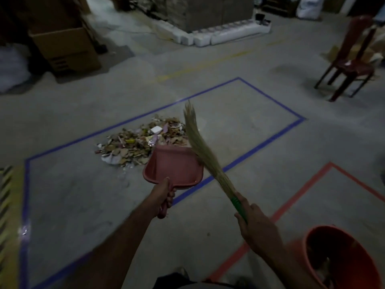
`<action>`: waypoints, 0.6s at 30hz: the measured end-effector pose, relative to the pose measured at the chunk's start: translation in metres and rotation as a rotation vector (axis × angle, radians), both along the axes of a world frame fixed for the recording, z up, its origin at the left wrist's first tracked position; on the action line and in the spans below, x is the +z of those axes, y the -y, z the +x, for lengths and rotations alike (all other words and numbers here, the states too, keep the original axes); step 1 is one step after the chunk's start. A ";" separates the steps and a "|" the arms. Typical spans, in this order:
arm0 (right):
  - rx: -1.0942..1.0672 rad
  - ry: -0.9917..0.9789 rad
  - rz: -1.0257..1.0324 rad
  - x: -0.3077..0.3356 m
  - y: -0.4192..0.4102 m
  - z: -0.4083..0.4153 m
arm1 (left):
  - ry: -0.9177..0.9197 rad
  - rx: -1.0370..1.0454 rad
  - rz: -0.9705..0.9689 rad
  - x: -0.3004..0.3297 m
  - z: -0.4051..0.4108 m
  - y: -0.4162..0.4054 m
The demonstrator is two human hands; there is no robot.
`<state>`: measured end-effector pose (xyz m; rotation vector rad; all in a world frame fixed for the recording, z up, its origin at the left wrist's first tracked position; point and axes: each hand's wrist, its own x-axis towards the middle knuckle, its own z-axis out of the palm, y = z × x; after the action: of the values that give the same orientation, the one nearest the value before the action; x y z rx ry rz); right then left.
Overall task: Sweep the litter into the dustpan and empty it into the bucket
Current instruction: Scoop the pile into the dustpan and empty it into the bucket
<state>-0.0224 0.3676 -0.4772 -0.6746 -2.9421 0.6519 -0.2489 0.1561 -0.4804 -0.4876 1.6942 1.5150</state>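
Grey concrete floor (73, 201) is stretching under dim light, cardboard boxes (64, 46) standing far left. Inside the blue tape rectangle (133, 119), the litter (141, 142) is lying heaped. The left hand (164, 195) is holding the dustpan (173, 165) by its handle, just beside the heap. The right hand (256, 226) is gripping the broom (200, 147), bristles raised. The bucket (341, 257) is sitting lower right inside red tape (302, 195); a chair (352, 59) is standing far right.

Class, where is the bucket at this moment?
In the head view the bucket is at the bottom right corner, on the floor inside the red tape outline, just beyond the right hand.
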 end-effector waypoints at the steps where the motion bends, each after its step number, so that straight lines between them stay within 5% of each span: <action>1: 0.017 0.012 0.005 0.001 0.006 -0.011 | 0.013 0.033 0.007 -0.001 -0.006 0.013; 7: 0.173 0.069 0.047 0.008 0.027 -0.089 | 0.102 0.225 0.112 -0.011 -0.041 0.079; 18: 0.362 0.190 0.006 -0.019 0.072 -0.259 | 0.075 0.385 -0.004 -0.046 -0.136 0.134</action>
<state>-0.2809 0.2954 -0.4961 -0.2093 -3.2773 0.6320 -0.3848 0.0220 -0.5264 -0.9026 1.6076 1.7360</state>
